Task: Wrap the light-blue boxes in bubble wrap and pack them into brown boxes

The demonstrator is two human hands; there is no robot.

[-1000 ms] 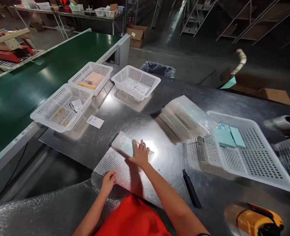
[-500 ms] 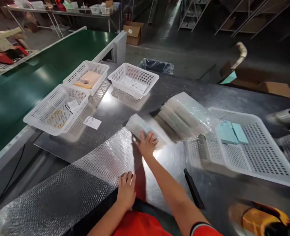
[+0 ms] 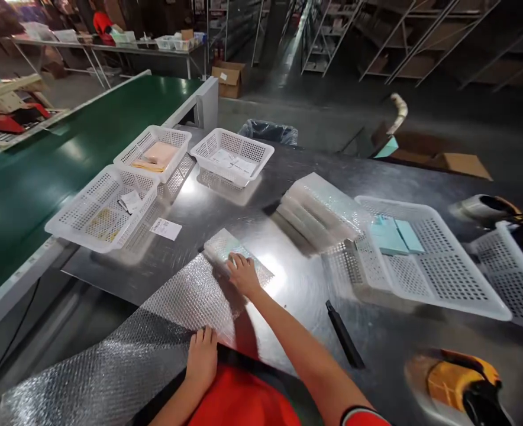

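Note:
A long sheet of bubble wrap (image 3: 168, 307) runs from the lower left onto the metal table. At its far end lies a flat bubble-wrapped bundle (image 3: 221, 241), pale turquoise showing through. My right hand (image 3: 244, 277) rests on top of this bundle, fingers apart and slightly bent, the thumb hidden. By the near table edge my left hand (image 3: 203, 355) lies on the sheet's near border, fingers stretched forward and flat. To the right sits a stack of similar wrapped bundles (image 3: 319, 207), partly against a white basket (image 3: 457, 266) that holds turquoise boxes (image 3: 394, 235).
A black-handled cutter or similar slim tool (image 3: 345, 334) lies right of my arm, near a yellow-and-black tape dispenser (image 3: 454, 378). White baskets (image 3: 232, 157) stand at the back left, beside a green conveyor belt (image 3: 88, 142). A printed label (image 3: 166, 229) lies on the table (image 3: 297, 296).
My right hand and the bundle have come nearer, toward the sheet. My left hand has shifted slightly left and down. The whole view has moved a little.

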